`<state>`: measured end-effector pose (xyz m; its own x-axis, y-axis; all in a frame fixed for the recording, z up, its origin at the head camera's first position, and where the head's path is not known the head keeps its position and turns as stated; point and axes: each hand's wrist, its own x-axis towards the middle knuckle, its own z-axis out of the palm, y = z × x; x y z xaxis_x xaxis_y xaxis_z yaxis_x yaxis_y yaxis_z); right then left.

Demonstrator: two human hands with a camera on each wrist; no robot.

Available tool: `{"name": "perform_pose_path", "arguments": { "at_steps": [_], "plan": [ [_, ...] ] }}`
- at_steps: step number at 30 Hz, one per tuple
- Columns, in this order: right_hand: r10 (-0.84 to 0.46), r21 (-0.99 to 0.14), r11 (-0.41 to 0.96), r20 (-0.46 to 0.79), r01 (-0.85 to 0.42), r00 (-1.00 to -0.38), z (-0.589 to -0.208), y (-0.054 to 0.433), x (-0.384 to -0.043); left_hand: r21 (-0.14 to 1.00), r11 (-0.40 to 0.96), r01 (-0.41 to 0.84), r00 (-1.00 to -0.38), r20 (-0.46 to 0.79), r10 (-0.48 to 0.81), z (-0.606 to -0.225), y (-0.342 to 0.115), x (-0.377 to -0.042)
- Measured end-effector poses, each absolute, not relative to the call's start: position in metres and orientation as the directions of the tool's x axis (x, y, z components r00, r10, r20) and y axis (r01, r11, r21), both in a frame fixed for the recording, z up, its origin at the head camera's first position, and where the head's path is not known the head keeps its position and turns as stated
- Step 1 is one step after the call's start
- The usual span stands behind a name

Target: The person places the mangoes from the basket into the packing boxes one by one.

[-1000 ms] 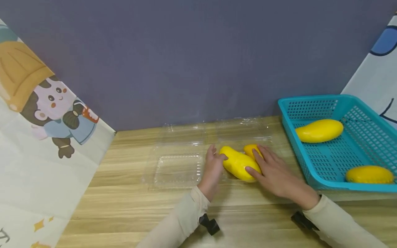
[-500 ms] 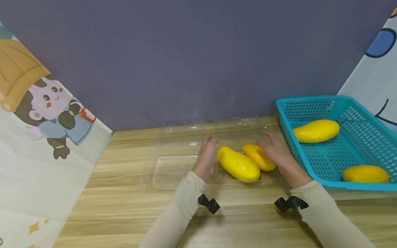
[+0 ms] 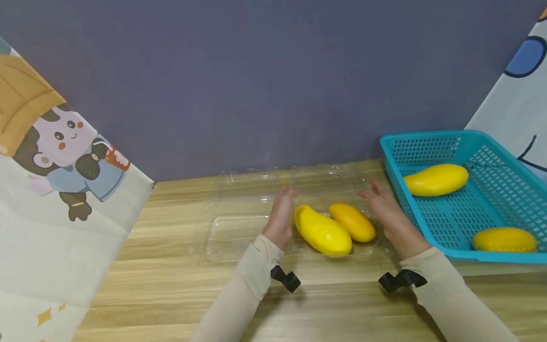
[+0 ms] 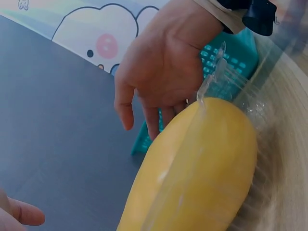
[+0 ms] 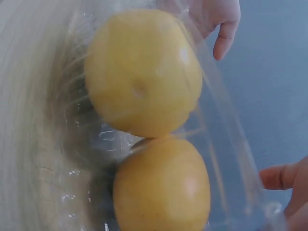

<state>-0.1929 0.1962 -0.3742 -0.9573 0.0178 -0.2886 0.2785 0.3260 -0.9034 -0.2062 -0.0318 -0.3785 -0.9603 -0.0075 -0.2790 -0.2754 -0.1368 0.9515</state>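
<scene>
Two yellow mangoes, a larger paler one (image 3: 322, 231) and a smaller, more orange one (image 3: 352, 222), lie side by side in a clear plastic clamshell box (image 5: 236, 144). Its lid (image 3: 326, 183) is folded back toward the wall. Along the box's left side stands my left hand (image 3: 280, 216), fingers loosely extended and thumb apart. My right hand (image 3: 388, 216) stands at the opposite side, palm turned inward, and its fingers hang fairly straight in the left wrist view. Neither hand touches a mango. In the right wrist view, fingertips (image 5: 274, 178) are right at the box rim.
A second clear clamshell box (image 3: 237, 237) lies open to the left. At right, a turquoise basket (image 3: 416, 223) holds another yellow mango (image 3: 440, 180) and an orange-yellow one (image 3: 504, 239). Behind the wooden table (image 3: 171, 285) rises a grey-blue wall (image 3: 256, 85).
Both hands have come off the mangoes, the right one moving outward to the box's right side. The smaller mango has come into full view. Box and mangoes have shifted slightly left and nearer.
</scene>
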Motion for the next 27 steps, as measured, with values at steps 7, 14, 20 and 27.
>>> {"name": "perform_pose_path", "arguments": {
  "at_steps": [7, 14, 20, 27],
  "plan": [
    [0.035, -0.954, 0.178, -0.238, 0.24, -0.971, -0.3762, 0.1951, -0.1945, 0.947, -0.136, -0.292, -0.956, -0.293, 0.014, -0.3793, -0.0333, -0.2058],
    [0.088, -0.976, -0.014, -0.218, 0.218, -0.972, -0.3736, 0.1949, -0.1958, 0.957, -0.139, -0.255, -0.967, -0.254, 0.021, -0.3794, -0.0341, -0.2058],
    [0.134, -0.978, -0.061, -0.208, 0.202, -0.969, -0.3721, 0.1952, -0.1952, 0.957, -0.177, -0.229, -0.973, -0.23, 0.015, -0.3806, -0.0353, -0.2073],
    [0.137, -0.986, -0.044, -0.164, 0.16, -0.977, -0.3745, 0.1963, -0.1944, 0.964, -0.184, -0.191, -0.981, -0.195, -0.007, -0.3802, -0.035, -0.2084]
  ]
}}
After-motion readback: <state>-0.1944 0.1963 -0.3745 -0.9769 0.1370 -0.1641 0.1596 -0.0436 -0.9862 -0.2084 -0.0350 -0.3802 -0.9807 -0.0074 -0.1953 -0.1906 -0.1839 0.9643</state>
